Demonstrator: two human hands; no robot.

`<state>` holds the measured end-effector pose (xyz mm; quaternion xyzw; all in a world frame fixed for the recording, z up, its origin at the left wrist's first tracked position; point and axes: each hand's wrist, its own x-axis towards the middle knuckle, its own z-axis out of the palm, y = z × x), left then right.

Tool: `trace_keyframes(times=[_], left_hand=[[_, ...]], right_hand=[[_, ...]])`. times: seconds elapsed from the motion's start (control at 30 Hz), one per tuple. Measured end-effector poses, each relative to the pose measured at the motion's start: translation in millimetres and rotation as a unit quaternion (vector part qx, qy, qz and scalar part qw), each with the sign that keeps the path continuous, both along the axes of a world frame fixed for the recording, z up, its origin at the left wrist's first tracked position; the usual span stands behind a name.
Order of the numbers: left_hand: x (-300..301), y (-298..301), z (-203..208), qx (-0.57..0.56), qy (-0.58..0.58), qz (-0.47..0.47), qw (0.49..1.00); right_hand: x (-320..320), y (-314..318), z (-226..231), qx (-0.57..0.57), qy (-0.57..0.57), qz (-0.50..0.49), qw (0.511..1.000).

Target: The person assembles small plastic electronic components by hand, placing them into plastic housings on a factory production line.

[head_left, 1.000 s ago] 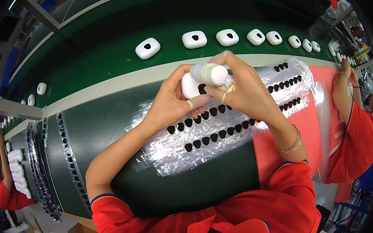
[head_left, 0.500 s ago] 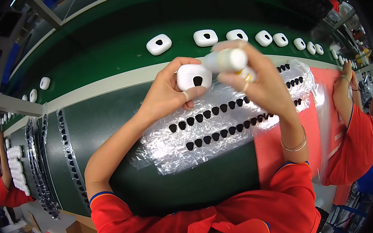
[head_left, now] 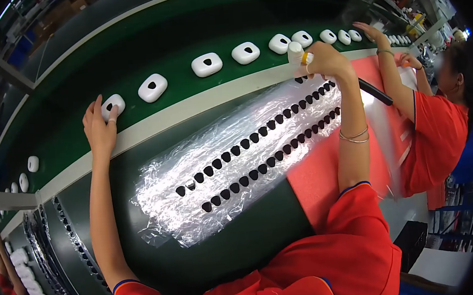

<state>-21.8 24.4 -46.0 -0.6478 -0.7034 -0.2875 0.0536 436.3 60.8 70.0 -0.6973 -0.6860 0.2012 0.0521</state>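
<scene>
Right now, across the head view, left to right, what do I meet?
Stacked white rounded objects, left hand touching a black-patched white rounded case, four more such cases, right hand holding a white-capped bottle, co-worker's red sleeve.

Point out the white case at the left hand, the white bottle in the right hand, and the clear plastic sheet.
White case (head_left: 118,102): head view, the shell, right of the black patch (head_left: 109,106).
White bottle (head_left: 295,56): head view, its side.
Clear plastic sheet (head_left: 239,165): head view, bare film between rows of black pieces (head_left: 254,174).
</scene>
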Motion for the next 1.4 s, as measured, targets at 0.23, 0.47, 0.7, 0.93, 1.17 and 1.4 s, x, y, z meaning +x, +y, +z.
trace_keyframes(times=[0.23, 0.47, 0.7, 0.93, 1.17, 1.4], left_hand=[[-15, -3, 7, 0.064, -0.033, -0.024, 0.997], [-108, 4, -3, 0.088, 0.027, 0.265, 0.96], [-240, -28, -10, 0.007, -0.104, 0.457, 0.883], [-130, -3, 24, -0.024, -0.537, 0.051, 0.842], [49, -37, 56, -0.111, -0.652, -0.105, 0.742], [136, -63, 75, -0.256, -0.71, -0.201, 0.625]], right_hand=[[32, 22, -28, -0.016, 0.054, 0.133, 0.989], [13, 6, -6, 0.05, 0.104, 0.019, 0.993], [-45, -12, 1, 0.075, 0.174, 0.077, 0.979], [-81, -45, 18, 0.08, 0.265, 0.084, 0.957], [-112, -62, 25, 0.03, 0.334, 0.142, 0.931], [-118, -70, 25, -0.014, 0.387, 0.134, 0.912]])
